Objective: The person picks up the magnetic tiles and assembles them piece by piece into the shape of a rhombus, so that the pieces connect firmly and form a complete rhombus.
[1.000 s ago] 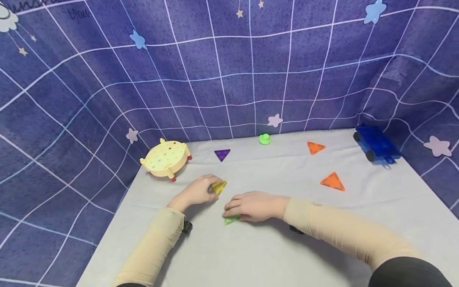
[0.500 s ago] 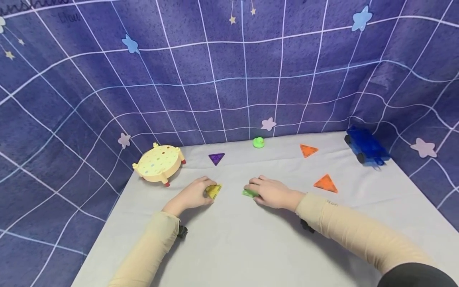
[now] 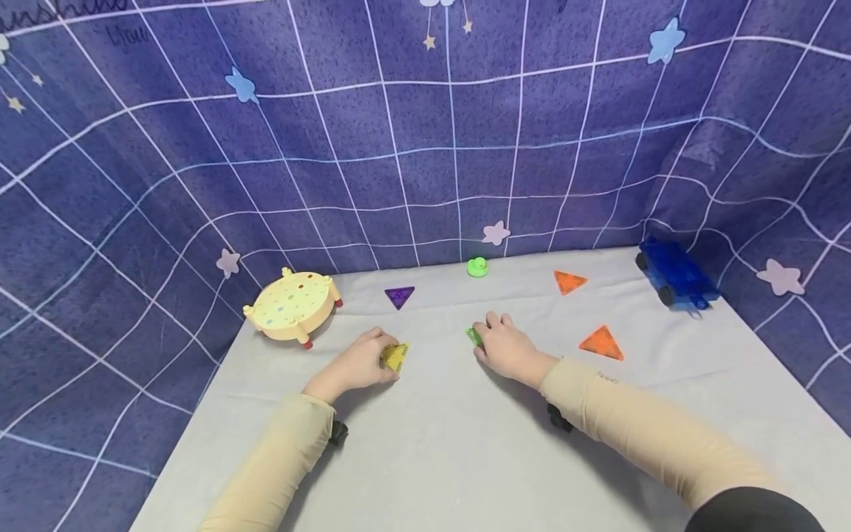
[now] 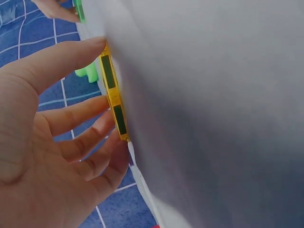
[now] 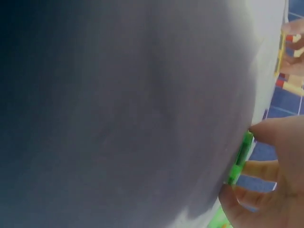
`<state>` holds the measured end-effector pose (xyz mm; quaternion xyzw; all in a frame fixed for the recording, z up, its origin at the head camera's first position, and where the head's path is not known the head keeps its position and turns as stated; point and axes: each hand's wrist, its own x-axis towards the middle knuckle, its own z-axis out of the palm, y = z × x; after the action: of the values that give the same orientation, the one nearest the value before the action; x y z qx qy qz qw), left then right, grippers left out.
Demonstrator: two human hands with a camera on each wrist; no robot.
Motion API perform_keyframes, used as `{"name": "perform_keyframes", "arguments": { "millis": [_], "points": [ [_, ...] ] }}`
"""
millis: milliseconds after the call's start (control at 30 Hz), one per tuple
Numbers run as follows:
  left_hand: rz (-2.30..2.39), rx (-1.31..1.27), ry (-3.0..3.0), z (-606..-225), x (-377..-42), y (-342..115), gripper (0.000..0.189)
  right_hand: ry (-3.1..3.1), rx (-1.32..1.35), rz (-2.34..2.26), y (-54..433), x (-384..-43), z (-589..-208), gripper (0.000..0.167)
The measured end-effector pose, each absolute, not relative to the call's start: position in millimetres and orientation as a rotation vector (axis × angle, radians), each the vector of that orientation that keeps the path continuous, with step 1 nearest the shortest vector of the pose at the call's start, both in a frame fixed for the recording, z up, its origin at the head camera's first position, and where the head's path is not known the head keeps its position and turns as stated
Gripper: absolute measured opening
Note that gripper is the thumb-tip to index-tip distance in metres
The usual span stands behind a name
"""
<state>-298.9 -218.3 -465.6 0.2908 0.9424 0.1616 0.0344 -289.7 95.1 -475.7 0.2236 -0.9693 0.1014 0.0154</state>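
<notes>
In the head view my left hand (image 3: 359,362) holds a yellow translucent magnetic tile (image 3: 395,357) on the white cloth. Up close in the left wrist view, thumb and fingers grip this yellow tile (image 4: 113,92) by its ends; dark strips show along its edge. Farther right, my right hand (image 3: 508,349) pinches a green magnetic tile (image 3: 473,337), most of which the hand covers. The right wrist view has the green tile (image 5: 240,159) between thumb and fingers, edge-on at the cloth. The two tiles are apart.
Two orange triangular tiles (image 3: 602,343) lie right of my right hand. Behind are a purple triangle (image 3: 400,297) and a green toy duck (image 3: 477,267). A yellow round toy with legs (image 3: 292,305) stands left, a blue toy car (image 3: 677,272) right. A blue curtain (image 3: 425,148) backs the table.
My right hand has carried the green tile away from me and to the right, off from the left hand. The left hand has stayed nearly in place with the yellow tile.
</notes>
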Motion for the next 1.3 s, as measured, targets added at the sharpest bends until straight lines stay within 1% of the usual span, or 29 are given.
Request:
{"name": "perform_keyframes", "arguments": {
  "millis": [167, 267, 367, 567, 667, 900, 1067, 1300],
  "points": [
    [0.482, 0.871, 2.894, -470.2, -299.2, -216.8, 0.061, -3.115, 0.698, 0.570, 102.3, -296.9, -468.9, 0.068],
    [0.518, 0.865, 2.900, -470.6, -302.5, -215.7, 0.061, -3.123, 0.739, 0.665, 109.4, -303.8, -464.4, 0.071],
    [0.545, 0.863, 2.900, -470.6, -304.1, -214.4, 0.061, -3.104, 0.774, 0.723, 114.0, -307.9, -463.1, 0.069],
    [0.580, 0.820, 2.911, -464.5, -305.0, -202.3, 0.062, -3.082, 0.746, 0.788, 118.0, -310.4, -462.7, 0.067],
    [0.631, 0.793, 2.904, -464.2, -306.1, -197.7, 0.062, -3.082, 0.744, 0.781, 118.5, -311.7, -463.3, 0.066],
    [0.757, 0.745, 2.891, -470.0, -317.3, -187.6, 0.065, -3.044, 0.812, 0.718, 119.7, -314.1, -464.8, 0.057],
    [0.875, 0.673, 2.867, -473.5, -326.3, -178.0, 0.070, -3.025, 0.839, 0.706, 117.6, -315.4, -464.3, 0.055],
    [1.015, 0.645, 2.815, -475.3, -329.6, -162.9, 0.069, -3.035, 0.837, 0.706, 113.5, -313.5, -466.0, 0.052]
  ]
}}
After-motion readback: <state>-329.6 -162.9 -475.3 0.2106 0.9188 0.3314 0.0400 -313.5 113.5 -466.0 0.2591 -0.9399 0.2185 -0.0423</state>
